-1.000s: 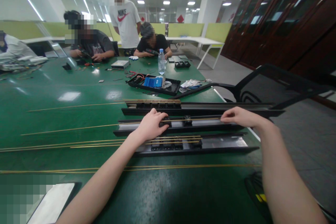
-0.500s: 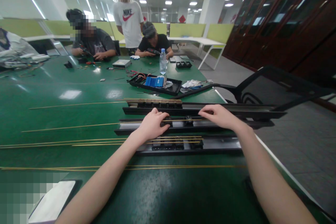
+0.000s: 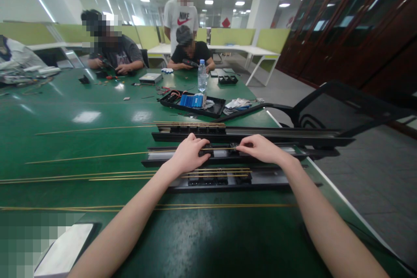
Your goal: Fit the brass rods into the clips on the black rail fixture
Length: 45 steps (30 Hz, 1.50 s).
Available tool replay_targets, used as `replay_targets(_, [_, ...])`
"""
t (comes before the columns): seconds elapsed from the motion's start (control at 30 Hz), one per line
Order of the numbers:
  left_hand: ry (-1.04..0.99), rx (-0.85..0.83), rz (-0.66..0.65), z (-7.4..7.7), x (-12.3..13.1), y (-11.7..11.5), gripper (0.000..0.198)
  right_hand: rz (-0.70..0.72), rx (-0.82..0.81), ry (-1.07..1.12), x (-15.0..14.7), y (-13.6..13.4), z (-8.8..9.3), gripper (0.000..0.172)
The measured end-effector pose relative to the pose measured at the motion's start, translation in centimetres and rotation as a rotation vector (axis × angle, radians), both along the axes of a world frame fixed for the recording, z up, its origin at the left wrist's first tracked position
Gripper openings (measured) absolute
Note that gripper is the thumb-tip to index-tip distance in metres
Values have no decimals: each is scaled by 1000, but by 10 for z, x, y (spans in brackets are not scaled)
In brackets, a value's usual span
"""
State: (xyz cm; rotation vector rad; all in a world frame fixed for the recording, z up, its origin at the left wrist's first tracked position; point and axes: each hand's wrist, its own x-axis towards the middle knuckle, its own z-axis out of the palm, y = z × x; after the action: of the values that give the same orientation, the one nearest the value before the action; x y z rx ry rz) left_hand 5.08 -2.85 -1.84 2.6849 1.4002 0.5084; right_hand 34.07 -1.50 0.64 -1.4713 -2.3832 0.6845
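My left hand (image 3: pixel 190 153) is closed around a small black block (image 3: pixel 206 149) lying in the middle black channel (image 3: pixel 159 154). Just right of it, a second small black part (image 3: pixel 233 148) sits in the same channel. The fingertips of my right hand (image 3: pixel 260 147) pinch beside that part, at the end of a thin brass rod (image 3: pixel 97 156). This rod runs from the left across the table, past my left hand. Whether the fingertips grip the rod or the part is too small to be sure. Nearer me, a channel (image 3: pixel 270 177) holds several black blocks (image 3: pixel 208 178) with brass rods (image 3: pixel 137 176) over them.
A third channel (image 3: pixel 286 135) lies behind, with rods and blocks. Beyond it are a black tray (image 3: pixel 211 110) of tools, gloves (image 3: pixel 237 105) and a water bottle (image 3: pixel 202 76). A chair (image 3: pixel 352 108) stands at right. Several people are across the green table (image 3: pixel 81 147).
My right hand has moved left along the middle channel to the small black part and the rod's end. My left hand stays put. The standing person has moved right.
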Motion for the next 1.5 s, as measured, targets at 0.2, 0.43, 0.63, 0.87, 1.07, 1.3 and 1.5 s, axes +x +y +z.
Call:
replay_targets(0.2, [2, 12, -4, -1, 0, 0, 42, 10, -19, 36, 2, 1, -1, 47])
replay_targets(0.43, [6, 12, -4, 0, 0, 0, 42, 6, -70, 56, 4, 0, 1, 48])
replay_targets(0.63, [5, -1, 1, 0, 0, 0, 42, 6, -84, 67, 7, 0, 2, 45])
replay_targets(0.87, [6, -9, 5, 0, 0, 0, 42, -8, -111, 49, 16, 2, 3, 50])
replay_targets(1.07, [1, -2, -1, 1, 1, 0, 41, -57, -185, 34, 33, 5, 4, 56])
replay_targets(1.3, [-4, -17, 7, 0, 1, 0, 41, -105, -245, 23, 60, 4, 10, 60])
replay_targets(1.5, [-3, 4, -4, -1, 0, 0, 41, -136, -273, 20, 85, 7, 8, 56])
